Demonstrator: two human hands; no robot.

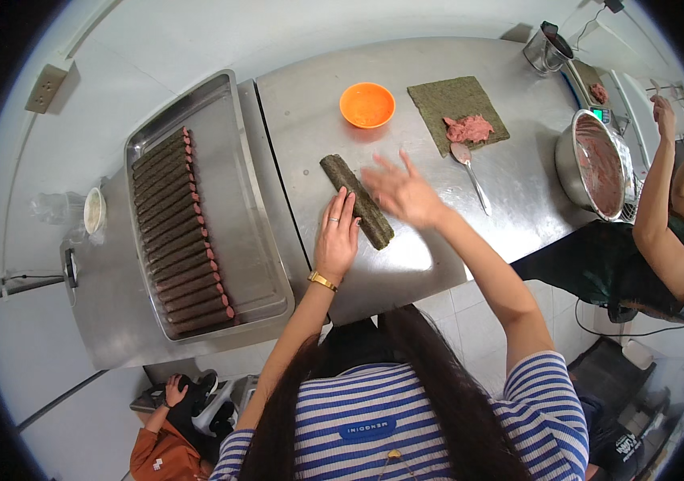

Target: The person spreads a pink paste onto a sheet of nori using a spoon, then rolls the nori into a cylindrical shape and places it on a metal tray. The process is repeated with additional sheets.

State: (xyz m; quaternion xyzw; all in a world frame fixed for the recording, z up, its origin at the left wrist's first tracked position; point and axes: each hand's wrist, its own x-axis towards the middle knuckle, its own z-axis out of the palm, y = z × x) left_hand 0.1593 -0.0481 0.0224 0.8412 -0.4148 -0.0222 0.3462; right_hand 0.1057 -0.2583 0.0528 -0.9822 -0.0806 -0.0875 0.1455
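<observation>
A dark green seaweed roll [371, 220] lies at a slant on the steel table in front of me. My left hand [337, 237] rests on its left side, fingers stretched out and lying flat against it. Just right of the roll is my right hand [406, 192], blurred by motion, with its fingers spread and nothing visible in them. Farther right, a flat seaweed sheet [446, 98] carries a lump of pink paste [468, 128] near its front edge. A metal spoon [474, 178] with paste in its bowl touches that sheet's edge.
At left, a steel tray [258, 240] holds a row of several finished rolls [181, 232]. An orange bowl [367, 105] stands behind my hands. A paste-smeared steel bowl [590, 164], a metal pitcher [548, 50] and a scale [601, 115] are at right, beside another person's arms [653, 192].
</observation>
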